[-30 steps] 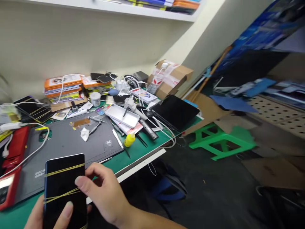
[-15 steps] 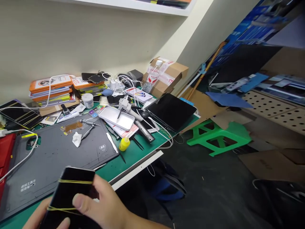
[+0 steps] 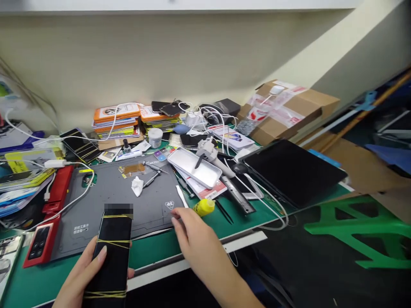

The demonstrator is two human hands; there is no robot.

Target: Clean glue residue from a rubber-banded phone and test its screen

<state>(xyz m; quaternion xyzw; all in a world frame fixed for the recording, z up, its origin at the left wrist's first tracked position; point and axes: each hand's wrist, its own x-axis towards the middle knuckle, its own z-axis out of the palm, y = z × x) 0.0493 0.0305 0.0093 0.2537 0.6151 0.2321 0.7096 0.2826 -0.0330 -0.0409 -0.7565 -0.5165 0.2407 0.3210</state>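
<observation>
My left hand (image 3: 86, 269) is wrapped round a black phone (image 3: 112, 265) bound with several yellow rubber bands; its thumb lies over the front. The phone stands tilted over the front edge of the grey work mat (image 3: 109, 184). My right hand (image 3: 201, 244) reaches over the mat's right corner with thumb and forefinger apart and nothing visible between them. Just beyond its knuckles lies a yellow bottle (image 3: 204, 207). A white pry tool (image 3: 181, 196) and black tweezers (image 3: 224, 211) lie close by.
On the mat are a crumpled white tissue (image 3: 137, 186) and small screwdrivers (image 3: 151, 179). A white tray (image 3: 194, 167), a black laptop-like slab (image 3: 293, 171) and a cardboard box (image 3: 298, 107) stand rightward. A red fixture (image 3: 58, 201) borders the left. A green stool (image 3: 362, 226) is beyond the table edge.
My right hand has let go of the phone and moved right, to the mat's corner. The phone stays in my left hand. The view has turned left.
</observation>
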